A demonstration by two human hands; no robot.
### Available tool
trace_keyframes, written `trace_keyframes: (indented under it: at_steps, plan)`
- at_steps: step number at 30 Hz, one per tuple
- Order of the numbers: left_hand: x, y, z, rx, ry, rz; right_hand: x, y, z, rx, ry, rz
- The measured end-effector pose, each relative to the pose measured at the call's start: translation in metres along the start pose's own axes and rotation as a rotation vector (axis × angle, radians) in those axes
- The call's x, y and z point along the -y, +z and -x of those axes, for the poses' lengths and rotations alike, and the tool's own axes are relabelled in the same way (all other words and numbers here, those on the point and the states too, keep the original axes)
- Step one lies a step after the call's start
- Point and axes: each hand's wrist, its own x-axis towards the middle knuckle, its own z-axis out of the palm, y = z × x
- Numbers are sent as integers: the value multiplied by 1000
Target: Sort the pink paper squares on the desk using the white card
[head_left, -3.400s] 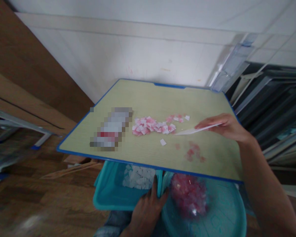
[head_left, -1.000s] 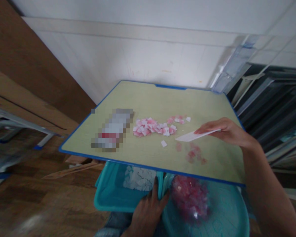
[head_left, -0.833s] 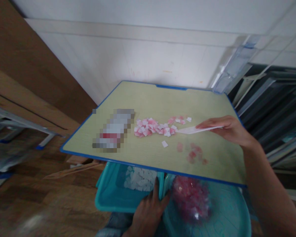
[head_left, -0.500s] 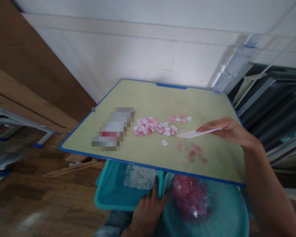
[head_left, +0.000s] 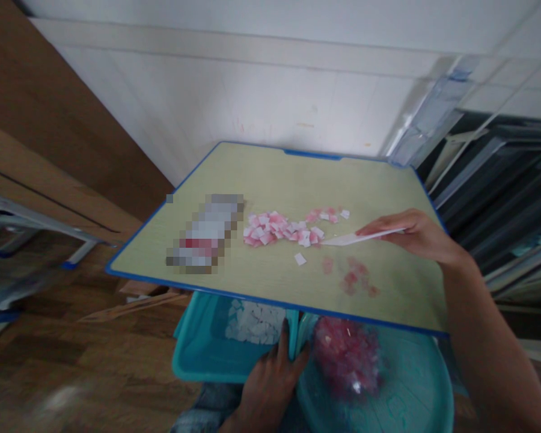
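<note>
My right hand [head_left: 417, 233] is closed on a thin, flat white scraper-like piece [head_left: 349, 239], tilted low over the yellow-green tabletop [head_left: 270, 171]. The piece's tip is close to the right end of a heap of small pink-and-white square pieces [head_left: 275, 227]. One loose white square [head_left: 300, 258] lies in front of the heap, and a few more squares [head_left: 329, 214] sit behind it. Below the table edge, my left hand [head_left: 273, 376] grips the right rim of a teal rectangular bin [head_left: 207, 364] that holds many white pieces [head_left: 256, 323].
A round teal basin [head_left: 415, 409] to the right holds a clear bag of pink-red pieces [head_left: 349, 358]. A blurred-out flat object [head_left: 207, 234] lies on the table's left. Pink stains [head_left: 356, 276] mark the tabletop. A white wall [head_left: 270, 96] stands behind, dark stacked panels [head_left: 509, 180] at right.
The view has shifted very slightly. My right hand and the white piece sit almost where they were, and my left hand stays on the bin's rim.
</note>
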Motion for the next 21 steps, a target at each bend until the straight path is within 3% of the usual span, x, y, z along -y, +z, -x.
trace_keyframes:
  at_steps: [7, 15, 21]
  plan:
    - [0, 2, 1, -18, -4, 9, 1, 7, -4, -6, -26, -58]
    - [0, -3, 0, 3, 7, 7, 8, 1, 3, 145, -9, -174]
    - [0, -2, 0, -10, 3, -12, -1, 6, -3, -15, 33, -119]
